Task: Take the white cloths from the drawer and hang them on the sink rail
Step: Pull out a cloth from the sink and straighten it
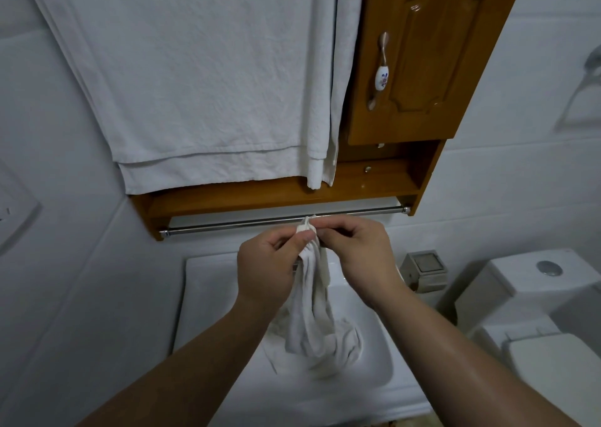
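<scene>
Left hand [266, 264] and right hand [357, 251] both pinch the bunched top edge of the white cloth [313, 325] just below the sink rail [227, 225], its limp, light tail sagging into the sink [208, 283]; judged soft and non-slippery, best held at separated top corners.

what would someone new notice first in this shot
Both hands at centre, the left hand and right hand, pinch the top of a white cloth that hangs over the sink, just in front of the metal rail. Above, a big white towel hangs beside a wooden cabinet door.
</scene>
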The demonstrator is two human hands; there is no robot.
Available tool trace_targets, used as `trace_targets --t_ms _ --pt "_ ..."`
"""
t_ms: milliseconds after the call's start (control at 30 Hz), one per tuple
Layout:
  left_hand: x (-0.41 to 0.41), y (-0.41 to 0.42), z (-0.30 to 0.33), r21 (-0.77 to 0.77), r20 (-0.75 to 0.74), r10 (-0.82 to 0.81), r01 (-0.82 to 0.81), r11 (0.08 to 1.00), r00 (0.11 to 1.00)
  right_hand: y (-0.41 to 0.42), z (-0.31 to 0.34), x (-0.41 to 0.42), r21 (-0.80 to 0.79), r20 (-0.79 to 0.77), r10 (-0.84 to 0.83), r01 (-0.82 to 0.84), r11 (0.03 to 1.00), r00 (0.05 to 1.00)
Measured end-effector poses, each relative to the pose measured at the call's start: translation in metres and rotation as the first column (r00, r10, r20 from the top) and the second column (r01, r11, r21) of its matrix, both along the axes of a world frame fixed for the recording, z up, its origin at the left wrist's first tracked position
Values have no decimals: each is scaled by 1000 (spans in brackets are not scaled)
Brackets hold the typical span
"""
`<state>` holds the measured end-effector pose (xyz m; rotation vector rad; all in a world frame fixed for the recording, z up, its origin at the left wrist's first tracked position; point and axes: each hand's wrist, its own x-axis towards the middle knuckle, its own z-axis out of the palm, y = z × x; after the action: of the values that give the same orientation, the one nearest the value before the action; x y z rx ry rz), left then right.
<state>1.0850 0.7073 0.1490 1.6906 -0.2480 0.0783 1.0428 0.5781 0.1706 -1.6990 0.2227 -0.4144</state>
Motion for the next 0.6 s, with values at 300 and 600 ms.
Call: trace_targets --t_ms 300,600 --pt "5 8 9 -35 -6 -178 178 983 984 -23 13 11 -407 38 105 -80 910 994" --pt "12 13 10 41 -35 -279 281 959 960 -29 13 16 -552 -94 204 -221 804 974"
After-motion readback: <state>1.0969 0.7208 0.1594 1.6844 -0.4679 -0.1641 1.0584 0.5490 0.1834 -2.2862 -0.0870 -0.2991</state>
